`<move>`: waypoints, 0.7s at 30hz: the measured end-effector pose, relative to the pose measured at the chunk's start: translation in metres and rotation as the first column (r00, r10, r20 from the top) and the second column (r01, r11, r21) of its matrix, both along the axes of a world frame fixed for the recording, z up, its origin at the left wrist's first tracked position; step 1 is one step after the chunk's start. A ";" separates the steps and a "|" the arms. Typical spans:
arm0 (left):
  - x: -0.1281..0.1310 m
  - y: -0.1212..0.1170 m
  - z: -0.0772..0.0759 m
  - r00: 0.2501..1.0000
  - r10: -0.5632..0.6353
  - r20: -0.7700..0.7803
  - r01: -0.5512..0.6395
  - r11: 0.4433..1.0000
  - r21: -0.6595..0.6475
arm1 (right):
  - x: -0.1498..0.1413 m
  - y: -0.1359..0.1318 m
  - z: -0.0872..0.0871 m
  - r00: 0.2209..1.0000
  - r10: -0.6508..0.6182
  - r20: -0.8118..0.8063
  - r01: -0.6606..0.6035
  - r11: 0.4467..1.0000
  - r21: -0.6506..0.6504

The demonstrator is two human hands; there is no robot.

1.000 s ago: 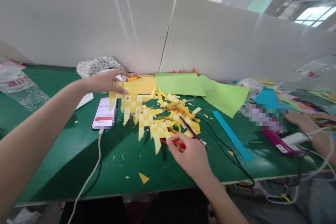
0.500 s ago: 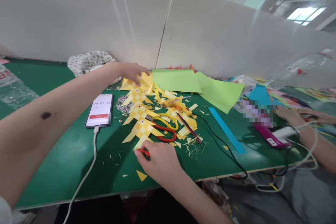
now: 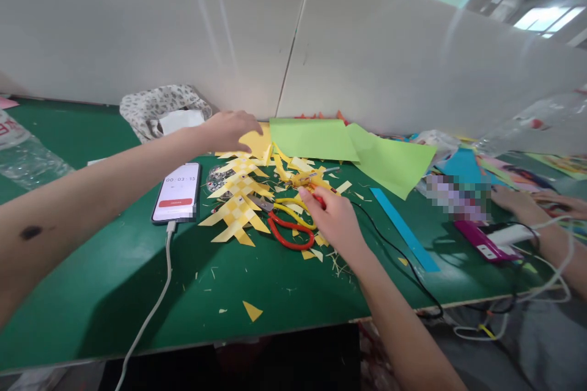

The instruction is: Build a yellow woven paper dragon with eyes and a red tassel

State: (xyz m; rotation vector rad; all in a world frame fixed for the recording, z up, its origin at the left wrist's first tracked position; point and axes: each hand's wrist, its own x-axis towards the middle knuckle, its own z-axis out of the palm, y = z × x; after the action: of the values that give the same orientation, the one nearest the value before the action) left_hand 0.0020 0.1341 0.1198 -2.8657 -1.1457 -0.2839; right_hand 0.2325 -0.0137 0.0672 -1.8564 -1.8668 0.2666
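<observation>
My left hand (image 3: 236, 129) reaches over a sheet of orange-yellow paper (image 3: 259, 142) at the back, fingers apart and slightly bent, with nothing visible in them. My right hand (image 3: 337, 220) is closed around a small red object (image 3: 321, 195), mostly hidden by the fingers. Its fingertips are beside a yellow tool (image 3: 301, 179) lying among paper scraps. Woven yellow-and-cream checkered paper fish (image 3: 238, 208) lie overlapping in a column at the centre. Scissors (image 3: 291, 235) with red and yellow loops rest at their right, blades toward the fish.
A phone (image 3: 177, 192) showing a timer lies at left, its white cable (image 3: 160, 290) crossing the front edge. Green paper (image 3: 314, 140), a blue strip (image 3: 403, 229) and a magenta power strip (image 3: 486, 241) are at right. Another person's hands (image 3: 513, 201) are at far right.
My right hand has moved from below the fish up and right to the scrap pile, still holding the red object. The lowest fish now lies flat and free. My left hand stays at the yellow paper.
</observation>
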 end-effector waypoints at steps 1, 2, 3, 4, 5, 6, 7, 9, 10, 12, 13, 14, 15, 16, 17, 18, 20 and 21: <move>-0.002 -0.013 -0.004 1.000 -0.014 -0.028 0.014 1.000 -0.007 | 0.006 0.004 -0.001 0.999 -0.031 -0.027 0.031 0.999 0.010; -0.006 -0.027 -0.009 0.997 -0.027 -0.069 0.025 0.999 -0.038 | 0.012 0.008 -0.002 0.996 -0.062 -0.056 0.063 0.998 0.019; -0.010 -0.042 -0.014 0.994 -0.015 -0.106 0.007 0.997 -0.079 | 0.017 0.012 -0.004 0.992 -0.092 -0.084 0.095 0.995 0.027; -0.014 -0.057 -0.020 0.989 -0.029 -0.145 0.010 0.991 -0.134 | 0.022 0.015 -0.006 0.987 -0.115 -0.109 0.119 0.992 0.036; -0.020 -0.072 -0.027 0.985 -0.053 -0.163 0.022 0.983 -0.184 | 0.026 0.017 -0.008 0.983 -0.131 -0.131 0.138 0.989 0.045; -0.025 -0.086 -0.034 0.984 -0.098 -0.151 0.062 0.971 -0.229 | 0.029 0.020 -0.009 0.979 -0.138 -0.152 0.148 0.987 0.056; -0.031 -0.099 -0.042 0.984 -0.143 -0.109 0.111 0.959 -0.261 | 0.031 0.021 -0.010 0.976 -0.138 -0.168 0.149 0.987 0.060; -0.041 -0.122 -0.058 0.969 -0.245 -0.034 0.229 0.939 -0.258 | 0.032 0.021 -0.012 0.975 -0.119 -0.186 0.130 0.991 0.044; -0.045 -0.131 -0.066 0.962 -0.273 -0.002 0.266 0.938 -0.222 | 0.031 0.020 -0.011 0.977 -0.101 -0.189 0.109 0.994 0.030; -0.052 -0.147 -0.079 0.968 -0.249 0.029 0.251 0.958 -0.141 | 0.025 0.013 -0.008 0.984 -0.033 -0.176 0.035 0.999 0.008; -0.053 -0.153 -0.084 0.967 -0.251 0.039 0.253 0.962 -0.100 | 0.020 0.008 -0.006 0.985 0.015 -0.171 -0.014 1.000 0.005; -0.054 -0.158 -0.088 0.968 -0.247 0.042 0.249 0.966 -0.075 | 0.015 0.002 -0.003 0.982 0.069 -0.173 -0.069 0.998 0.003; -0.053 -0.162 -0.090 0.971 -0.237 0.043 0.239 0.970 -0.055 | 0.010 -0.005 0.001 0.974 0.122 -0.189 -0.126 0.992 -0.007; -0.051 -0.166 -0.091 0.972 -0.231 0.037 0.232 0.972 -0.042 | 0.004 -0.012 0.004 0.958 0.165 -0.235 -0.177 0.984 -0.031; -0.048 -0.169 -0.092 0.973 -0.230 0.030 0.231 0.973 -0.026 | -0.001 -0.018 0.008 0.936 0.195 -0.294 -0.223 0.973 -0.066; -0.045 -0.171 -0.092 0.973 -0.230 0.026 0.230 0.973 -0.011 | -0.006 -0.024 0.011 0.915 0.215 -0.343 -0.260 0.961 -0.092; -0.037 -0.173 -0.092 0.970 -0.241 0.027 0.241 0.970 0.018 | -0.013 -0.033 0.015 0.889 0.228 -0.396 -0.294 0.949 -0.114; -0.034 -0.174 -0.092 0.968 -0.247 0.033 0.246 0.969 0.032 | -0.015 -0.036 0.016 0.887 0.229 -0.400 -0.299 0.946 -0.121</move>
State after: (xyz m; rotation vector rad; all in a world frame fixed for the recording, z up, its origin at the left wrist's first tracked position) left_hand -0.0317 -0.0395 0.0277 -2.9897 -0.7804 -0.3588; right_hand 0.2176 -0.0493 0.0829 -1.5097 -1.8572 0.8554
